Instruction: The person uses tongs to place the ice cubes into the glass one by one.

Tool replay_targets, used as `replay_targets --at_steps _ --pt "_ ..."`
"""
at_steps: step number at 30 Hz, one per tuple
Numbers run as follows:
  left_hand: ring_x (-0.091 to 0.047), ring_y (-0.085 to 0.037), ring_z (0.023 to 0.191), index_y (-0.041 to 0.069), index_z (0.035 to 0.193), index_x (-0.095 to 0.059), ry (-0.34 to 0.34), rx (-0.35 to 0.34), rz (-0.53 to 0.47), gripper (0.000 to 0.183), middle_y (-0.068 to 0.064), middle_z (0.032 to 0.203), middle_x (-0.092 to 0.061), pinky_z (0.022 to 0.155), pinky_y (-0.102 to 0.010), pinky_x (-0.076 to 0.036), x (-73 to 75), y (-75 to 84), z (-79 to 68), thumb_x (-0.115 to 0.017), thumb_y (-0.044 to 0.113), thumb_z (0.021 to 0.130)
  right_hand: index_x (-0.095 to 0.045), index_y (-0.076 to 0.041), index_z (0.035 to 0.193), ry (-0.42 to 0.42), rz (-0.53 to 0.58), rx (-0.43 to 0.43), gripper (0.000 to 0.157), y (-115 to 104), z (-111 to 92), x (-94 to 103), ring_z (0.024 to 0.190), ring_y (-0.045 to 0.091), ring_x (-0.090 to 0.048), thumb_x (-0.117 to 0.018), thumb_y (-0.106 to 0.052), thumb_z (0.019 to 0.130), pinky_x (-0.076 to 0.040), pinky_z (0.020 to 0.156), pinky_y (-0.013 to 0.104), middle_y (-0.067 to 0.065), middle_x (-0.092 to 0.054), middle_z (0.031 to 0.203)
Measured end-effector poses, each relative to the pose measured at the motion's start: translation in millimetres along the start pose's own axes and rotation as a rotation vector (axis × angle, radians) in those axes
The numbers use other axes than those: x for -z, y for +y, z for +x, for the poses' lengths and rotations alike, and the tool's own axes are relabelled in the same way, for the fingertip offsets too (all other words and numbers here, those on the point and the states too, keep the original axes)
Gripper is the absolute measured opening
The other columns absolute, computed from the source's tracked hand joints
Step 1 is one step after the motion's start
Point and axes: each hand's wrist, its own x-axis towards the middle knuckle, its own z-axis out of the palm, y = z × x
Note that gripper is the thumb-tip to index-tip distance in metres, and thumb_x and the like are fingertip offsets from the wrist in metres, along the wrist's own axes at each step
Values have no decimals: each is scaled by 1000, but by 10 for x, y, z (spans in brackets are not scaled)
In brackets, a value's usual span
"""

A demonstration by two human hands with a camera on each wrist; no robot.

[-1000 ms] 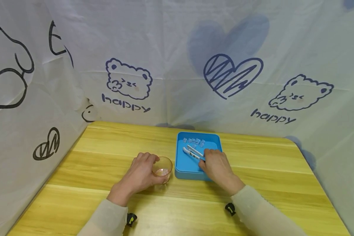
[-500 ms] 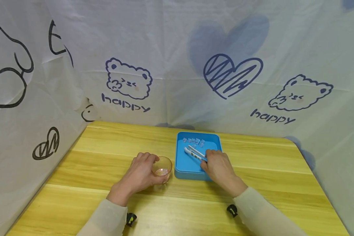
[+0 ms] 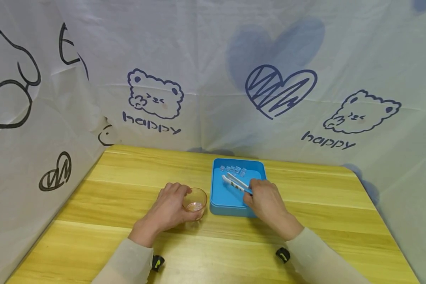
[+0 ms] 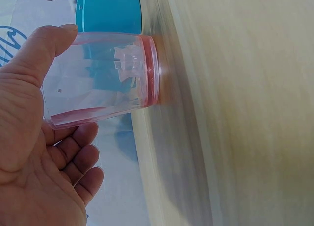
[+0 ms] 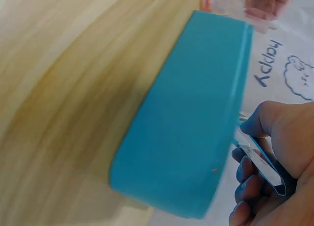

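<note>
Over the blue tray [image 3: 227, 210]: your white-and-blue tongs [image 3: 237, 184], tips slightly further right than a second ago.
Right hand [image 3: 268, 203]: yours grips the tongs, shifted right with them.
Clear cubes [image 3: 238, 169]: clustered toward the tray's far side.
Clear cup [image 4: 105, 101]: upright on the wooden table [image 3: 213, 256], just left of the tray, unmoved.
Left hand [image 3: 168, 207]: yours holds the cup, as before.

hands [image 3: 168, 207] 2 | cup [image 4: 103, 74] 1 | tray [image 3: 221, 196] 1 | tongs [image 3: 237, 186] 1 | cubes [image 3: 238, 169] several, too small to count
</note>
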Motion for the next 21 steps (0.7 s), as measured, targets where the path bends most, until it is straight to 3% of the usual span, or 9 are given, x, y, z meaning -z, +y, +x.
replay_targets --at_steps 12,21 --pt "-55 -31 115 3 125 -67 4 -15 15 74 -9 117 -66 102 -49 -45 8 -4 9 -90 55 77 -57 -10 82 71 118 82 21 -255 -157 303 65 17 -41 -75 -11 91 -38 64 34 -1 -48 70" --pt "-55 -31 117 4 126 -67 -6 -19 23 73 -9 119 -67 102 -49 -45 4 -10 12 -87 57 80 -57 -12 79 97 157 183 25 -476 -249 334 66 14 -43 -80 -13 89 -39 62 29 -5 -48 68"
